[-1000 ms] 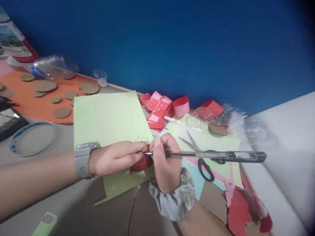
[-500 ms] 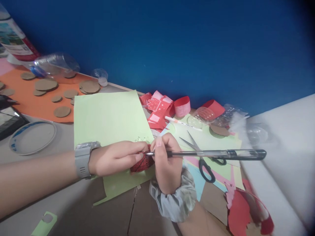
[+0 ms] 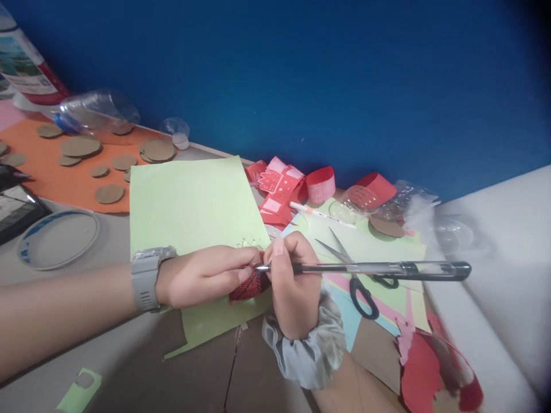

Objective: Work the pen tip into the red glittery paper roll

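Note:
In the head view my right hand (image 3: 295,287), fingers closed, grips a clear-barrelled black pen (image 3: 361,268). Its metal tip touches or hovers just over a red piece covered in black marks (image 3: 252,285). My left hand (image 3: 206,275), with a grey watch at the wrist, pins that piece with thumb and fingers against a light green paper sheet (image 3: 193,201). Part of the red piece is hidden under both hands. Small dark line drawings show on the sheet just above it. A grey scrunchie circles my right wrist.
Black-handled scissors (image 3: 361,287) and a white marker (image 3: 318,213) lie right, on coloured paper. Red paper strips (image 3: 279,192) sit by the blue wall. Cardboard discs (image 3: 81,147) rest on orange paper at left, near a tape ring (image 3: 58,241) and a plastic bottle (image 3: 101,109).
Both hands keep their hold on the pen and the red piece. The pen's far end has shifted slightly right, and the view has shifted a little.

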`<action>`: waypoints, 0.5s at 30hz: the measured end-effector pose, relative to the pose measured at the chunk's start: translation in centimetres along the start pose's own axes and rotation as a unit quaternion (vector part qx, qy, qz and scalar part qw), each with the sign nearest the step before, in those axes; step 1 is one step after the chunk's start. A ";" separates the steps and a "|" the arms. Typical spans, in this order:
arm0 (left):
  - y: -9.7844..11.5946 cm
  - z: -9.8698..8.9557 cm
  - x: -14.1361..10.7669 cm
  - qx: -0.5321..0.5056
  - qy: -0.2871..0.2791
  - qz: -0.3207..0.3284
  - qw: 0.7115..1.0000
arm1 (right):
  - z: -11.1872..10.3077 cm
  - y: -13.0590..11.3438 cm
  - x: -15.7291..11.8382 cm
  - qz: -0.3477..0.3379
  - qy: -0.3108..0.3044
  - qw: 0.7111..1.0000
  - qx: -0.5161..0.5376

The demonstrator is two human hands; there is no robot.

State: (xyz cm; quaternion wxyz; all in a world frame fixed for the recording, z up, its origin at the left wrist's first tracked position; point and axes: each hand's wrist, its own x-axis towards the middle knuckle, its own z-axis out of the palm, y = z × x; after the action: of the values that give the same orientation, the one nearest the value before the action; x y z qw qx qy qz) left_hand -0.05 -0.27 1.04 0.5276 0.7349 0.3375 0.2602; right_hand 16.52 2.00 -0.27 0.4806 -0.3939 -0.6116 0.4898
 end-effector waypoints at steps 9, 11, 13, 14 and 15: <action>0.2 -0.1 0.1 -0.022 -0.006 -0.004 1.000 | -0.1 0.0 0.0 0.025 0.004 0.998 0.054; 0.2 -0.1 0.1 -0.022 -0.003 -0.007 1.000 | -0.1 0.1 0.0 0.032 0.007 0.997 0.068; 0.1 -0.1 0.0 -0.021 -0.003 -0.007 1.000 | -0.1 0.2 0.1 0.034 0.009 0.997 0.075; 0.1 -0.1 0.0 -0.021 -0.004 -0.005 1.000 | 0.0 0.2 0.1 0.033 0.009 0.996 0.077; 0.1 -0.1 0.0 -0.021 -0.004 -0.003 1.000 | 0.0 0.2 0.1 0.031 0.008 0.996 0.079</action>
State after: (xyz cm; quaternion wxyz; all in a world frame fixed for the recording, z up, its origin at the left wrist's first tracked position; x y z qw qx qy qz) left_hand -0.08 -0.22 1.20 0.5452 0.7237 0.3319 0.2625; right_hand 16.55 2.13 -0.48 0.4994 -0.3773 -0.5551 0.5479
